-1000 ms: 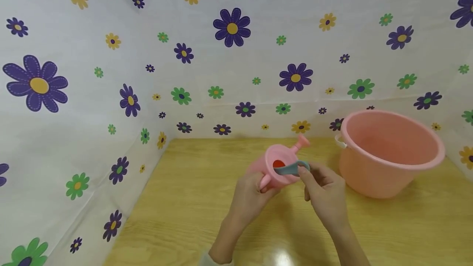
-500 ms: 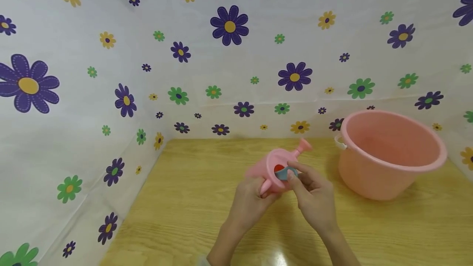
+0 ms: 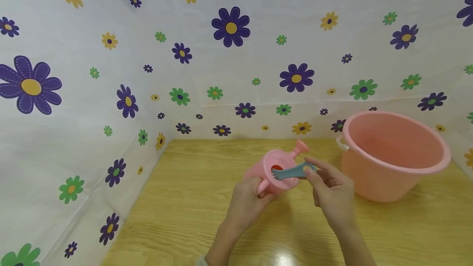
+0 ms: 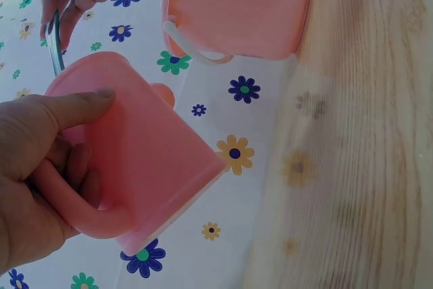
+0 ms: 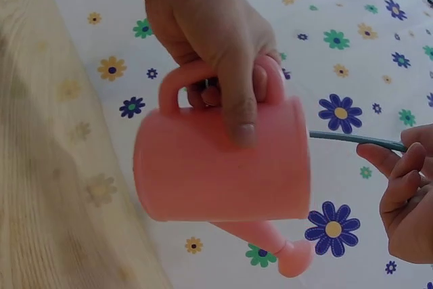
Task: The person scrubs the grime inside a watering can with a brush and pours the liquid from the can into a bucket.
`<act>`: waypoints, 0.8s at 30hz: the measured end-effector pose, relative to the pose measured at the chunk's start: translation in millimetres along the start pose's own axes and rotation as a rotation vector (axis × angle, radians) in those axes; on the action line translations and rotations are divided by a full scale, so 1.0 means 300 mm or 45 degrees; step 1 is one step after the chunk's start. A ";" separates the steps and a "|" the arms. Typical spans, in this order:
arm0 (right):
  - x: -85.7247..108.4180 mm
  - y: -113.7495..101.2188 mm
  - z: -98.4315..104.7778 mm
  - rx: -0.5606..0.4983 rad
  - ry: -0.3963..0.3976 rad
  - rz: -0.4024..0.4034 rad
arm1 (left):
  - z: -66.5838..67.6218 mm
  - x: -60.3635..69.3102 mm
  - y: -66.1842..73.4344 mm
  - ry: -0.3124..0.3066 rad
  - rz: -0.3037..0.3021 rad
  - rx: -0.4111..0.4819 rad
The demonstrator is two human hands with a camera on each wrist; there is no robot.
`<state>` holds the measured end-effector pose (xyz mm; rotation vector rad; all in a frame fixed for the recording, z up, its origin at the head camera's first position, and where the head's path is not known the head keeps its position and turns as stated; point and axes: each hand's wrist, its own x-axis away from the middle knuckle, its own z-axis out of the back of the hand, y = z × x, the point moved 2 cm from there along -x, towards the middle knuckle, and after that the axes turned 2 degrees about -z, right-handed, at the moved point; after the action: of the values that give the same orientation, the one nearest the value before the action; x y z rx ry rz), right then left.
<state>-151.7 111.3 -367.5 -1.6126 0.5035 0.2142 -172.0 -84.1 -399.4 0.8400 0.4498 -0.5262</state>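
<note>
My left hand [image 3: 246, 200] grips the handle of a pink toy watering can [image 4: 155, 147], thumb lying along its side. The can is tilted in the head view, with its mouth facing me and its spout pointing to the back right. My right hand [image 3: 332, 190] pinches the handle end of a small blue fork [image 3: 295, 171] between thumb and fingers. The fork's tines are at the can's mouth. Something red [image 3: 276, 168] shows inside, too little of it to tell what it is. In the right wrist view the can's wall hides the fork's tip.
A large pink bucket [image 3: 393, 166] with a white handle [image 3: 342, 143] stands to the right of my right hand on the wood-grain table [image 3: 192, 200]. A white flower-patterned sheet [image 3: 207, 69] rises behind the table and along its left side.
The fork goes deeper into the can, then comes back out to the right with my right hand, so its tines show now. My left hand keeps holding the can, which shifts slightly.
</note>
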 end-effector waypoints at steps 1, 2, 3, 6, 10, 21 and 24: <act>-0.002 -0.003 0.006 -0.012 0.005 -0.013 | -0.001 0.001 0.000 -0.004 -0.001 0.006; -0.003 -0.005 0.010 -0.018 0.007 -0.025 | -0.002 0.002 0.000 -0.007 0.002 0.014; -0.004 -0.005 0.012 -0.027 -0.001 -0.032 | -0.003 0.003 0.001 -0.008 0.001 0.020; 0.000 0.001 0.001 -0.040 -0.045 -0.037 | -0.004 0.005 0.005 -0.008 -0.009 0.017; 0.018 0.018 -0.033 0.036 -0.084 -0.061 | -0.011 0.006 0.012 0.009 -0.090 -0.008; 0.021 0.015 -0.044 0.050 -0.071 -0.112 | 0.001 0.016 0.000 0.011 -0.090 0.015; 0.013 0.005 -0.020 -0.027 -0.033 -0.116 | 0.007 0.014 0.001 0.011 -0.074 0.031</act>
<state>-150.0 104.6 -369.8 -1.6470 0.4079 0.1725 -168.0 -86.5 -400.4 0.8548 0.4774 -0.5829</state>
